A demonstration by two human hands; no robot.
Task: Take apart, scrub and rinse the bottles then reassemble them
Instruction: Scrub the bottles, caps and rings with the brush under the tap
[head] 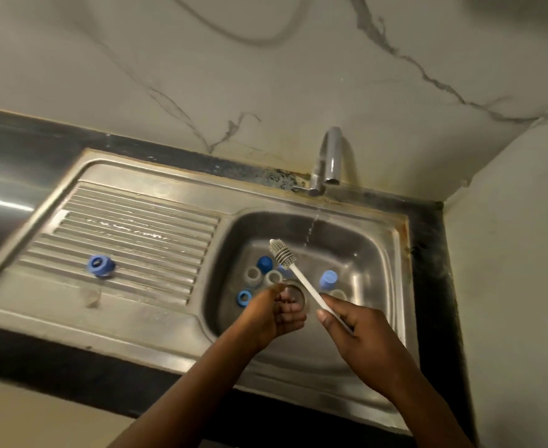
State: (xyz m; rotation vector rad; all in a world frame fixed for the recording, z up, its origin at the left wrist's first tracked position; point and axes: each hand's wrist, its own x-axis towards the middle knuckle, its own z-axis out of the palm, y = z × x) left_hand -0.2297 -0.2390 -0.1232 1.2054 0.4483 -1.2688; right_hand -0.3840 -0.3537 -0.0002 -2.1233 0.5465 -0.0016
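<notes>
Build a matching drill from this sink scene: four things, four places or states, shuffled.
1 white long-handled bottle brush
2 leftmost blue plastic lid
3 curved chrome tap
4 pale blue cylindrical cap

a on the ribbed steel draining board
b running water
c gripped by the right hand
d in the steel sink basin

Pairs: 1c, 2a, 3b, 4d

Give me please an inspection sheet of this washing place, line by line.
Surface: steel sink, drainboard partly wet.
Job's things: blue caps and pale rings in the basin; one blue cap on the drainboard; bottle brush above the basin.
Clutter: nothing seen.
Hands: right hand grips the brush handle; left hand curled over the drain, contents unclear.
Cables: grey hose loops on the wall.
Surroundings: tap runs a thin stream; marble-pattern wall.
</notes>
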